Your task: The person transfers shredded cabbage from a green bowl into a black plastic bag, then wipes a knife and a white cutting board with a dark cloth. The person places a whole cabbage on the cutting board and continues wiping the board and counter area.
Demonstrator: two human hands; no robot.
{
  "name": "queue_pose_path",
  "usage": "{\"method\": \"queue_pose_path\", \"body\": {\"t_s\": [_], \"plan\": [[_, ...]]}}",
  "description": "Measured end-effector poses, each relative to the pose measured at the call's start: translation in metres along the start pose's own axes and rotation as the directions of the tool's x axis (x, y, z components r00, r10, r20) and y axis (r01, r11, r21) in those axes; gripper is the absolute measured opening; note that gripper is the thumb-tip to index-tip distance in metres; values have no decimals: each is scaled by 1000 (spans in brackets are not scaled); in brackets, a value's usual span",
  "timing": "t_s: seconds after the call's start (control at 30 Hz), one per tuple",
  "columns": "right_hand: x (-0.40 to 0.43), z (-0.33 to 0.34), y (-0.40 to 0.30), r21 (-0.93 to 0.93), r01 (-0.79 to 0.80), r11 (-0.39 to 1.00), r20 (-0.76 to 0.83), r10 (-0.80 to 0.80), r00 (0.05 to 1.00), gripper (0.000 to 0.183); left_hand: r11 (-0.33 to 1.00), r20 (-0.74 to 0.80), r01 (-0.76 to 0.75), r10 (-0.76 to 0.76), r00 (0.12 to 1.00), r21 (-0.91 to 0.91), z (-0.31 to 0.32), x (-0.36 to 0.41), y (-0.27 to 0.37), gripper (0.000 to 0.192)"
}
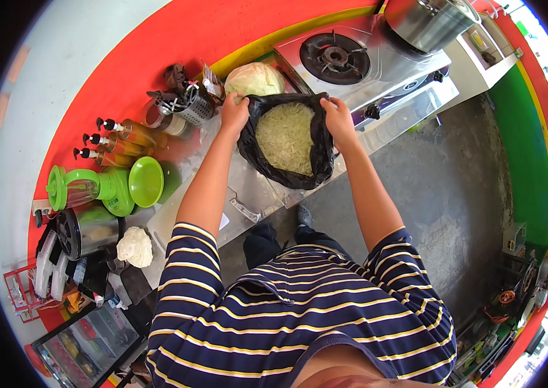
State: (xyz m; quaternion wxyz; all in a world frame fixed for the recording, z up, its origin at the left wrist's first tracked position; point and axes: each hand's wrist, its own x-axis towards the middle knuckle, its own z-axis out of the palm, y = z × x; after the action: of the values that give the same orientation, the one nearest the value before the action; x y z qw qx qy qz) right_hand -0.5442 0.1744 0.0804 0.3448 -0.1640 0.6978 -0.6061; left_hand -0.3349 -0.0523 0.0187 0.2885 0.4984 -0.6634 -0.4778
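Between my hands hangs a black plastic bag, its mouth spread wide. Pale green shredded cabbage fills the bag. My left hand grips the rim at the upper left, and my right hand grips it at the upper right. Just behind the bag sits a whole cabbage on the metal counter. The bag's underside is hidden, so I cannot tell whether it rests on the counter.
A gas stove bears a steel pot at the back right. Leftward stand a perforated utensil holder, pump bottles and a green blender. A cleaver-like metal handle lies near the counter's front edge.
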Motion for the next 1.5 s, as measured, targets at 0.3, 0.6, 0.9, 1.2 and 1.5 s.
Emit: {"method": "queue_pose_path", "body": {"t_s": [0.3,0.6,0.9,1.2,1.5], "plan": [[-109,-29,47,-739,63,670,-23,-120,993,81,865,110,-250,225,968,435,2,-142,34,67],[-27,-4,66,677,-232,698,11,306,952,40,444,355,552,-454,818,-706,7,-60,-26,57],[-42,-1,90,643,-292,708,27,361,932,29,523,378,570,-434,818,-633,24,-74,-40,55],[-65,-38,100,135,-73,988,-171,95,981,40,991,-23,-109,112,993,83,-1,-150,-12,58],[-101,-29,20,-628,395,671,-93,-569,817,49,983,-86,34,-50,995,-179,-4,-193,-5,62]]}}
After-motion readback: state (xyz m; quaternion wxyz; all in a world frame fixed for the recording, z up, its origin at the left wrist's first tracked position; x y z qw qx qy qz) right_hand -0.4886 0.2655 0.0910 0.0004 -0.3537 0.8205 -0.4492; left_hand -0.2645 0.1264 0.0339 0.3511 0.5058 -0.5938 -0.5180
